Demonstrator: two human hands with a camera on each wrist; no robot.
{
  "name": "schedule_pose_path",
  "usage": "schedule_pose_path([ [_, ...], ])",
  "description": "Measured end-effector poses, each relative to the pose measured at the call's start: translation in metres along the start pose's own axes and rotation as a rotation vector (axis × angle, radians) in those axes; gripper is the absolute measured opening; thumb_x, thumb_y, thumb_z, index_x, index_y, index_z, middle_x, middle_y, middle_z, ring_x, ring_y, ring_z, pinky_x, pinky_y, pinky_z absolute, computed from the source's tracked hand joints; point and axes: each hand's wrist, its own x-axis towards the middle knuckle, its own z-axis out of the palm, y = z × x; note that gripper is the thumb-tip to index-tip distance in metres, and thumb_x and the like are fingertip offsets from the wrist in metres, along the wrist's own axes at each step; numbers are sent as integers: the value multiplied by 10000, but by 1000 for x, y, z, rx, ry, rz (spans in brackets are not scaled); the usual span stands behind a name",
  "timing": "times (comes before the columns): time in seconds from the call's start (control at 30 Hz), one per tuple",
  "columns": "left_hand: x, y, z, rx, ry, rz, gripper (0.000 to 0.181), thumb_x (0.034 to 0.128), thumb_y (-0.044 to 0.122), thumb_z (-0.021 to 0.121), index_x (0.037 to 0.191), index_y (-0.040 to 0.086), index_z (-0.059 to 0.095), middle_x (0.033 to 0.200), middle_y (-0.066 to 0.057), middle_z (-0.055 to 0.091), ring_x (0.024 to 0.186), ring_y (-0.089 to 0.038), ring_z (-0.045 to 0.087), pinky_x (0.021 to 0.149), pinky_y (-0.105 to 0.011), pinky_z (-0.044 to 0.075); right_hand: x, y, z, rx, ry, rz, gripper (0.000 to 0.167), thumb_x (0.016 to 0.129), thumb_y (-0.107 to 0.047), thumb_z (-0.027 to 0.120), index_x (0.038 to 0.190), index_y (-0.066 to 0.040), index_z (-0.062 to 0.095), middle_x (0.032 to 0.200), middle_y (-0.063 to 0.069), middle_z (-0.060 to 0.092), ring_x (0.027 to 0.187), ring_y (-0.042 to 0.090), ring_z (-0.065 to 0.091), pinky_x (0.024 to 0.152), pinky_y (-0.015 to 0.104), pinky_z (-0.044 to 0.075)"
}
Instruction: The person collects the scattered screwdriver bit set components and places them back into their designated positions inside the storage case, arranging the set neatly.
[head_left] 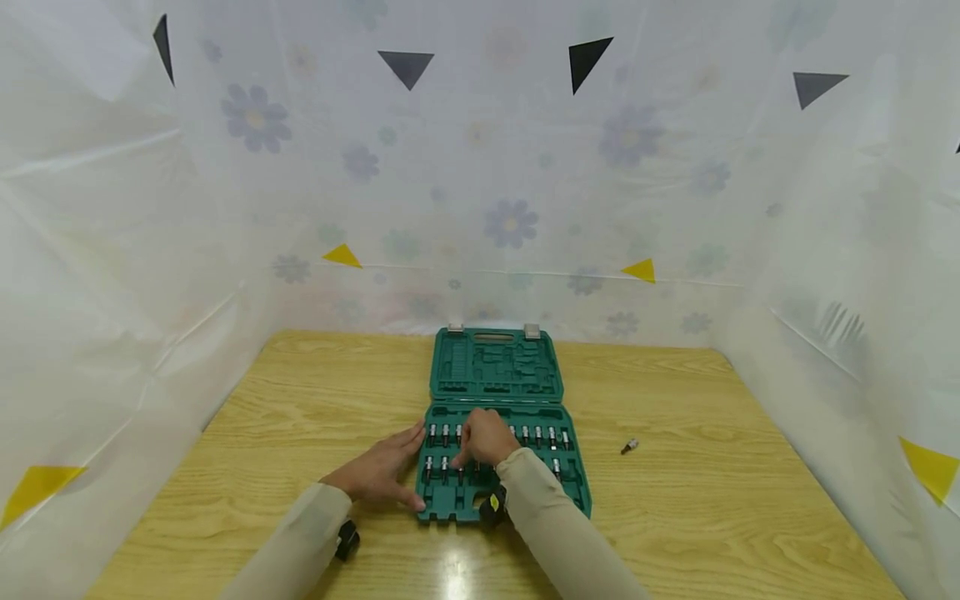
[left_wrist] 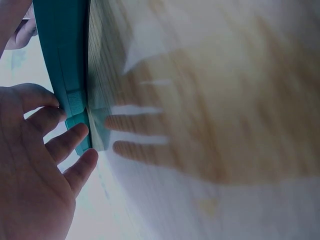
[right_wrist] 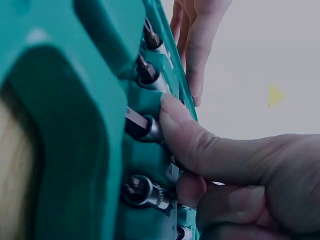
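Right hand (head_left: 486,437) and its sleeve (head_left: 558,517) block the middle of both bit rows in the green case (head_left: 442,497), so no clue what's under there. Fingers are curled, thumb tip right at a near-row bit (right_wrist: 156,131); can't tell if it's actually pinched. Left hand (head_left: 382,468) has loosely straight fingers along the case's left edge. Loose bit (head_left: 629,446) on the table (head_left: 712,492), right side.

The left hand (left_wrist: 37,165) touches a green case (left_wrist: 62,50) with its fingers.
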Motion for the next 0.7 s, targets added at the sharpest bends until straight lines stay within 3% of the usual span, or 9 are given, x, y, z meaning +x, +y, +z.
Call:
schedule_pose_path([
  [0.17,-1,0,1,-7,3,0,1153,735,568,761,1509,-59,179,1589,-206,109,1429,-393,190,1106,-551,250,4,1,-1,-38,-18,28,316,654,-236,891,513,-128,629,489,-33,559,460,121,505,442,250,419],
  [0.43,-2,2,-1,0,6,10,1150,741,564,759,1499,-81,184,1580,-231,120,1419,-418,199,1097,-568,253,5,3,-1,-27,-10,6,384,666,-240,883,475,-129,569,436,-44,481,410,105,419,419,235,363],
  [0.7,-3,4,-2,-19,-1,-1,1143,748,538,767,1500,-84,172,1581,-236,105,1422,-420,187,1101,-571,242,0,4,0,8,25,-14,566,745,-192,843,427,-171,375,398,-78,260,381,84,236,397,229,250],
])
